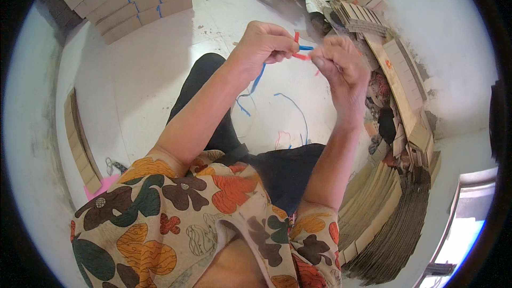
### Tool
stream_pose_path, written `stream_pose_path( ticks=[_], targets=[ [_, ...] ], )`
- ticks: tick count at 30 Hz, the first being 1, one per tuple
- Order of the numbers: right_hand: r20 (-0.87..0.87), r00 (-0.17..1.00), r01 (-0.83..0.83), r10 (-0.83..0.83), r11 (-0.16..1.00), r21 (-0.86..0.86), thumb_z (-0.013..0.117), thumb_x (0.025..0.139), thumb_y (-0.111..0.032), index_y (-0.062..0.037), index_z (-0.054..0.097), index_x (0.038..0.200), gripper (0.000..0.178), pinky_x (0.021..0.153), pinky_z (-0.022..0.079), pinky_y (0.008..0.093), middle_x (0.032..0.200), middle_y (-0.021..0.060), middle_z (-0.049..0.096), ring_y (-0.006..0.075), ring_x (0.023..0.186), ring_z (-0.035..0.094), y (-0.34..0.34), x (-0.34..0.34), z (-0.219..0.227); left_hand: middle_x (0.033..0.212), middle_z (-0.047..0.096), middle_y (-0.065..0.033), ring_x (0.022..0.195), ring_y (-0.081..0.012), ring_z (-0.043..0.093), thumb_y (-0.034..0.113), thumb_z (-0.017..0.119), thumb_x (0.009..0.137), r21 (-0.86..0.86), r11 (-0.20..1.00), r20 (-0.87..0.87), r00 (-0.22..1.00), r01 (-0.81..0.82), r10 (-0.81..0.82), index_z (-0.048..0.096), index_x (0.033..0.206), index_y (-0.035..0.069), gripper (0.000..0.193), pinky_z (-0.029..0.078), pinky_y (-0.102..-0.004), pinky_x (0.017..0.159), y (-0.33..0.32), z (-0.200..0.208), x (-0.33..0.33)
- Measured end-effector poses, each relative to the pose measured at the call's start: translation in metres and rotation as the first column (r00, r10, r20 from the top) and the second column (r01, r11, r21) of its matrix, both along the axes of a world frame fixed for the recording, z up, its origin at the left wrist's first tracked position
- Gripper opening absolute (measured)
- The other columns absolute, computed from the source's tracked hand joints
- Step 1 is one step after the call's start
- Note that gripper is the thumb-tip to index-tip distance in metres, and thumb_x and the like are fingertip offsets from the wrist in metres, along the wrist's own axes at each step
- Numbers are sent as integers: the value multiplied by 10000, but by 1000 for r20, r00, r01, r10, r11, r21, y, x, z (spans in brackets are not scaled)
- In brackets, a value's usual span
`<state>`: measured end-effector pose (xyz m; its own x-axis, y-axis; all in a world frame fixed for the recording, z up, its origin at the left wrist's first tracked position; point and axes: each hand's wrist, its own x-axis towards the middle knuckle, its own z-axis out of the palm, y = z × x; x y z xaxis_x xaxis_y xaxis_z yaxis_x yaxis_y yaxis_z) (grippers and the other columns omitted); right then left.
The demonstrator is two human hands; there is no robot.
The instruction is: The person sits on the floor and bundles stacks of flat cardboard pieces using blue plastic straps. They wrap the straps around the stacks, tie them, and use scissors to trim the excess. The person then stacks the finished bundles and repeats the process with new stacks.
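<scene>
Out in front of me, my left hand (266,44) pinches a red strip (300,56) and a blue plastic strip (305,48) between thumb and fingers. Close beside it, my right hand (342,66) is closed, its fingertips at the other ends of these strips and slightly blurred. The two strips cross the short gap between the hands; whether they are knotted cannot be made out. Below my left hand hangs a blue strip length (258,80). On the floor under the hands lie a loose blue strand (298,108) and a thin pink-red strand (282,138).
Cardboard stacks tied with blue strips (128,0) stand at the far left. Folded cardboard sheets (384,224) are piled at my right, beside a long cardboard box (402,82) along the wall. A narrow cardboard piece (80,141) lies at the left.
</scene>
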<state>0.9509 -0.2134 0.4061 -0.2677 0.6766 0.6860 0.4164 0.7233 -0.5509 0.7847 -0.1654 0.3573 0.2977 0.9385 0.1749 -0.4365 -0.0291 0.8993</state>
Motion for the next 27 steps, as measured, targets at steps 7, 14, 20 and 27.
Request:
stream_pose_path(
  ticks=[7, 14, 20, 27],
  targets=[
    [-193, 953, 237, -232, 971, 4, 611, 772, -14, -15, 595, 795, 29, 583, 441, 253, 717, 70, 575, 152, 654, 552, 12, -19, -36, 625, 581, -75, 469, -58, 431, 76, 632, 721, 53, 994, 51, 994, 98, -100, 625, 740, -42, 120, 262, -173, 392, -5, -6, 16],
    [-182, 885, 454, -429, 881, 132, 610, 808, -69, -28, 594, 822, 46, 547, 443, 265, 700, 72, 566, 147, 581, 533, 9, -29, -48, 617, 563, -63, 466, -43, 408, 80, 649, 727, 89, 991, 89, 990, 98, -106, 615, 774, -54, 146, 251, -169, 392, -22, -1, 13],
    [-417, 875, 9, -245, 870, -493, 579, 809, -63, 3, 577, 749, 89, 435, 303, 170, 576, -47, 467, 28, 497, 418, -5, -16, -16, 603, 549, -51, 439, -35, 394, 92, 650, 753, 107, 964, -29, 970, 244, -242, 617, 769, -47, 144, 268, -162, 386, -18, 0, 7],
    [-626, 763, -389, -160, 660, -643, 578, 796, -84, -9, 561, 742, 94, 353, 195, 168, 570, -33, 458, 12, 417, 312, -7, 2, -28, 597, 546, -43, 440, -24, 393, 108, 646, 763, 72, 995, 18, 997, 73, -75, 617, 770, -56, 166, 257, -153, 372, -23, -6, 9]
  ],
)
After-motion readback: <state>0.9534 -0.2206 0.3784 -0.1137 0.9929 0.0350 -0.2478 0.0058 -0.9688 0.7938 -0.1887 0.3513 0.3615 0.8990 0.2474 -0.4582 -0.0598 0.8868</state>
